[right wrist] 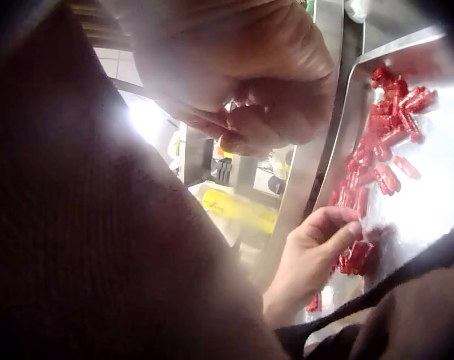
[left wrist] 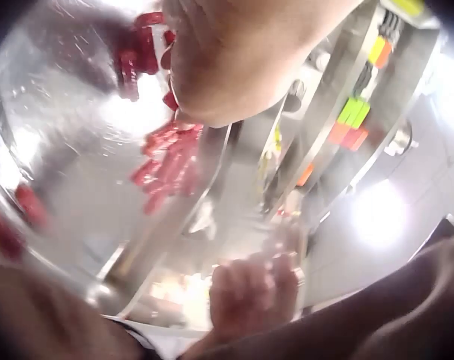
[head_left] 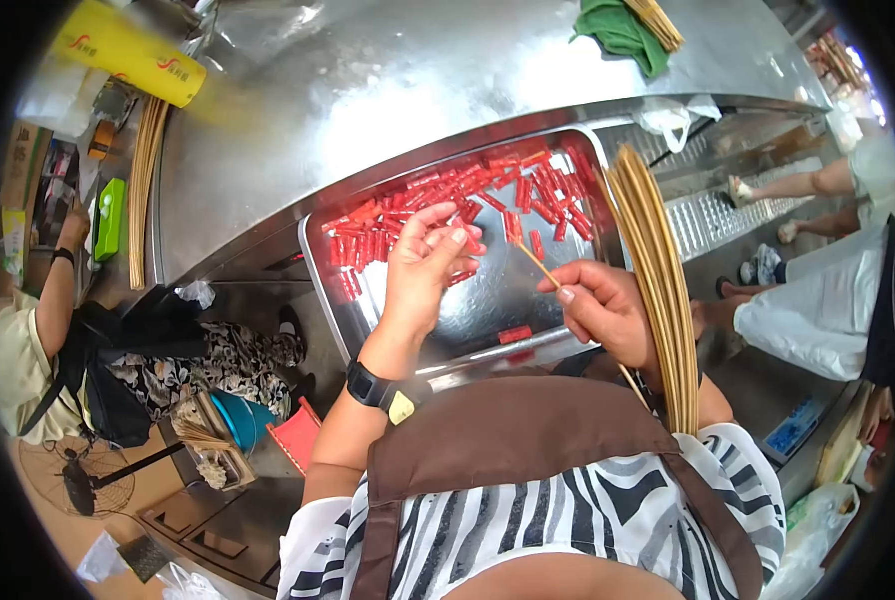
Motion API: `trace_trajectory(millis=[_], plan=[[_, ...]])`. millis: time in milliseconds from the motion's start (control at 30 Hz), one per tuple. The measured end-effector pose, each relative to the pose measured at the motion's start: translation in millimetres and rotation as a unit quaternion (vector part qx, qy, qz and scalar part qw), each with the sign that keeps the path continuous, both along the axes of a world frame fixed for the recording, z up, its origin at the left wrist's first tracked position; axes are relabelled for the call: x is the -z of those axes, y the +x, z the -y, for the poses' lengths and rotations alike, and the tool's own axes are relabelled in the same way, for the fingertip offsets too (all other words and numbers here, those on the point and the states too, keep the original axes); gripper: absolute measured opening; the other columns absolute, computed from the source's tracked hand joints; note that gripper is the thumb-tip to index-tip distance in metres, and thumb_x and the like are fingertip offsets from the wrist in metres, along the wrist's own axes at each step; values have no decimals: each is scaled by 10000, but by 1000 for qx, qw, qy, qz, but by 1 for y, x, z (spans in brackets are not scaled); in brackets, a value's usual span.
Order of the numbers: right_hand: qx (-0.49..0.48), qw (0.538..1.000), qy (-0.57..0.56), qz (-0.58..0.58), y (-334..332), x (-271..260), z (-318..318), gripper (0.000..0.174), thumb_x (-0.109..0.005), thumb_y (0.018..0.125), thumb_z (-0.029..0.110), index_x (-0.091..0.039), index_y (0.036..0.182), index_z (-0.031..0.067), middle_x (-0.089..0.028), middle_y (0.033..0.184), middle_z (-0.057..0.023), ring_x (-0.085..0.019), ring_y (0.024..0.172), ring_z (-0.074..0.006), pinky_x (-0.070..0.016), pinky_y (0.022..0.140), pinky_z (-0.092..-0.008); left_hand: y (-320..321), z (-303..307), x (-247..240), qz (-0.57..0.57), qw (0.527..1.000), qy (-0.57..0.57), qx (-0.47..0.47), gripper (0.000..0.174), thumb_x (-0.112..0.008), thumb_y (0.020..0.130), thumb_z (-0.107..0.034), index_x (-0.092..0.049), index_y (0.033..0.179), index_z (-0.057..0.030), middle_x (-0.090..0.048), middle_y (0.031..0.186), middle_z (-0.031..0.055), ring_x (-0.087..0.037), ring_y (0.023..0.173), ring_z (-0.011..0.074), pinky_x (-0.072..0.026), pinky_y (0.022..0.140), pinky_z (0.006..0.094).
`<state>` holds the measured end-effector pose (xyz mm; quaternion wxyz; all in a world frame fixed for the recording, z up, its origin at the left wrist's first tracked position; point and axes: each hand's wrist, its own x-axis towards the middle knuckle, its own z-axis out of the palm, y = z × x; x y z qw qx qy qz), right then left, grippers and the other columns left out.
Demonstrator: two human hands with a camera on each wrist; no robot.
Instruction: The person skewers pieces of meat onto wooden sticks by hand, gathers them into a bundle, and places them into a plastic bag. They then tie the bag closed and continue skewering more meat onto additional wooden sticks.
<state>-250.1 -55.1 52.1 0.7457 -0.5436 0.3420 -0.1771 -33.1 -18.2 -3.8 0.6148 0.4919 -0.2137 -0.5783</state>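
Many short, shiny red pieces (head_left: 408, 205) lie in a rectangular metal tray (head_left: 313, 250), mostly heaped along its far side. Over the tray, my left hand (head_left: 418, 270) has its thumb and fingers curled around a red piece (head_left: 473, 243), partly hidden by the fingers. My right hand (head_left: 608, 305) pinches a thin wooden skewer (head_left: 538, 262) between thumb and fingers. The skewer's tip meets another red piece (head_left: 513, 226). A thick bundle of skewers (head_left: 658, 280) stands against my right wrist and forearm. In the right wrist view the left hand (right wrist: 309, 255) is close over the red pieces.
A steel counter (head_left: 368, 90) spans the far side, with a green cloth (head_left: 623, 35) and more skewers on it. At left are a yellow roll (head_left: 133, 55), a skewer bundle (head_left: 148, 195) and another person's arm (head_left: 58, 260). A white plastic bag (head_left: 818, 300) hangs at right near other people.
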Motion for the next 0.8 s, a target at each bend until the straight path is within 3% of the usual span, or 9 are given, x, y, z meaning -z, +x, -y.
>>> trace_trajectory(millis=[33, 267, 800], plan=[[-9, 1000, -5, 2, 3, 2, 0, 227, -424, 926, 120, -521, 1084, -12, -424, 581, 32, -370, 477, -36, -301, 458, -188, 1, 0, -2, -48, 999, -12, -5, 267, -569, 868, -106, -521, 1119, -28, -615, 976, 125, -621, 836, 199, -513, 711, 287], [-40, 999, -3, 12, 10, -2, -2, 305, -451, 923, 120, -466, 1203, 0, -378, 595, 58, -341, 499, -31, -288, 455, -196, -2, 7, -13, -140, 989, -31, 19, 289, -559, 870, -112, -521, 1139, -14, -622, 976, 118, -627, 860, 192, -521, 733, 269], [-28, 999, -19, 0, 12, -2, -2, 325, -438, 932, 148, -466, 1225, 12, -381, 590, 64, -329, 493, -25, -275, 455, -197, -11, 7, -8, -139, 988, -66, 3, 267, -554, 869, -91, -539, 1125, -17, -626, 978, 118, -628, 855, 203, -522, 724, 282]])
